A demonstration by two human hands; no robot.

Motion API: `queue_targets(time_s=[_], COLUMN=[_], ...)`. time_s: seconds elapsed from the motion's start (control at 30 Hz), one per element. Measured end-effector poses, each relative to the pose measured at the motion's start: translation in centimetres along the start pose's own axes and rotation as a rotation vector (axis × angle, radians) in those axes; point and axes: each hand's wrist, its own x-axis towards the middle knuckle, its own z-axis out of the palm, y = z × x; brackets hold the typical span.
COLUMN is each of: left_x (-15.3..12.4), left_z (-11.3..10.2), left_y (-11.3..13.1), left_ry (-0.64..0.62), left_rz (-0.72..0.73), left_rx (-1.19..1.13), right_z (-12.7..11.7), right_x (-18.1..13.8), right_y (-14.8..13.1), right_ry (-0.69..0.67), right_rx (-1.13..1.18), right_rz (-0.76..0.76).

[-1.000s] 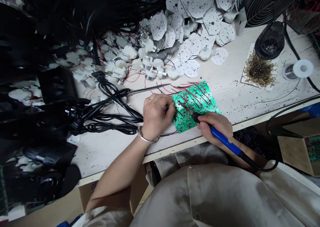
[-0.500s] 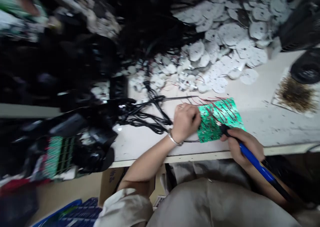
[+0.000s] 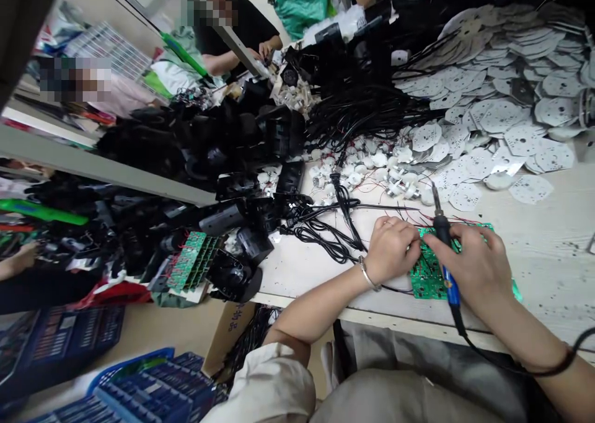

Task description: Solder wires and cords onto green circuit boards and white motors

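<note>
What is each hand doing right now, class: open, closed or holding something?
Left hand: closed at the edge of the green circuit board; anything held is hidden.
Right hand: holding the soldering iron.

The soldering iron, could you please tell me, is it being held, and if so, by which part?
The right hand holds the soldering iron by its dark grip, just ahead of the blue section.

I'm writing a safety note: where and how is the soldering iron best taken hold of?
Take the soldering iron by its blue handle, probably coming from the near side and closing around it: the handle is slim and its end with the black cord lies on that side, while the bare metal tip, best avoided, points away.
</note>
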Motion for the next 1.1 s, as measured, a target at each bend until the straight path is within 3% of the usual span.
queue_targets(time_s=[0.1,0.43,0.63,0.8,0.93,1.1], left_x=[0.0,-0.3,-0.5,-0.3,0.0,0.0], left_z=[0.0,0.1,0.5,0.3,0.1,0.0], left_y=[-0.2,-0.9,-1.7,-1.9,-2.0,-1.7], left_ry=[-0.002,-0.001,0.054,0.094,0.103,0.049], left_rz=[0.010,0.029,0.066,0.016,0.089,0.112], left_rx=[-0.009,-0.101,-0.193,-0.287,-0.336,-0.319], right_z=[0.8,0.9,1.2,1.7,2.0,-0.4], right_x=[-0.1,-0.5,-0.6,-0.7,-0.7,-1.1], right_y=[-0.6,-0.6,-0.6,-0.6,-0.6,-0.5], right_ry=[-0.047,0.014,0.048,0.080,0.089,0.253], right_rx=[-0.156,-0.435,-0.434,-0.348,-0.276,-0.057], right_rz=[-0.155,-0.290,-0.295,-0.252,-0.198,-0.129])
